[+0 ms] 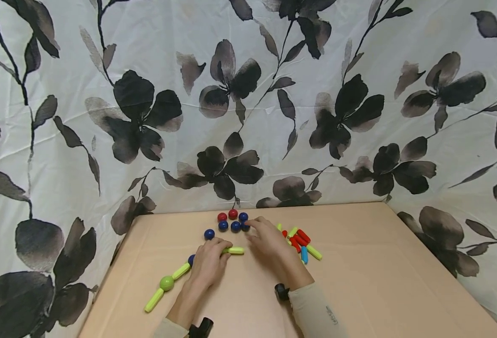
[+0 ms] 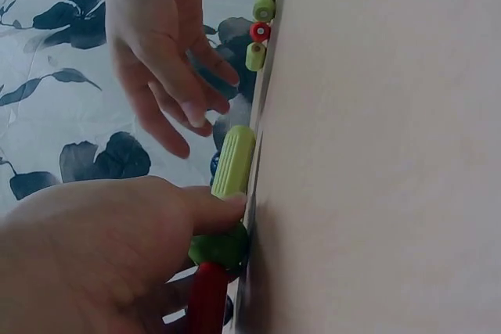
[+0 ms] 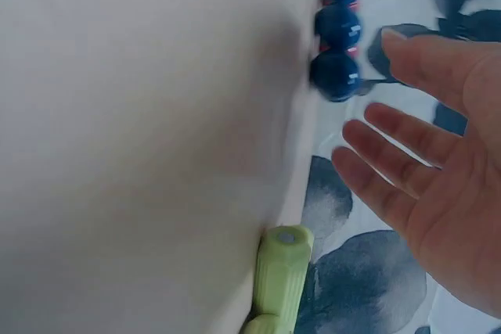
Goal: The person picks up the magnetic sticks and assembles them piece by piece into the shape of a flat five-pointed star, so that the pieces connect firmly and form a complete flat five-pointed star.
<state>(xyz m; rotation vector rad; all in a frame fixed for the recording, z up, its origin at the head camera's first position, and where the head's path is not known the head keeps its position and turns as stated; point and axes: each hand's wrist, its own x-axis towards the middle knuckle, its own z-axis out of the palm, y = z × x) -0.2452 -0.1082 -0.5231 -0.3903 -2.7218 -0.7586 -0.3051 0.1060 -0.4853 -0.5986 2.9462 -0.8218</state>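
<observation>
My left hand (image 1: 208,263) pinches a chain at a green ball (image 2: 221,248), its thumb lying on the ball and the end of a light green ribbed rod (image 2: 232,160). A red rod (image 2: 207,299) extends from the ball's other side. In the head view, that green rod (image 1: 234,250) points right from under the fingers. My right hand (image 1: 269,239) reaches beside the blue balls (image 1: 236,226), fingers fairly straight. In the right wrist view, its fingers (image 3: 391,138) stand apart from the blue balls (image 3: 337,76) and hold nothing.
Left of my left hand lies a chain of green rods (image 1: 154,300), a green ball (image 1: 166,283) and a blue ball (image 1: 191,259). Two red balls (image 1: 233,214) sit near the table's back edge. Loose red, green and blue rods (image 1: 302,237) lie beyond my right wrist. Floral cloth hangs behind.
</observation>
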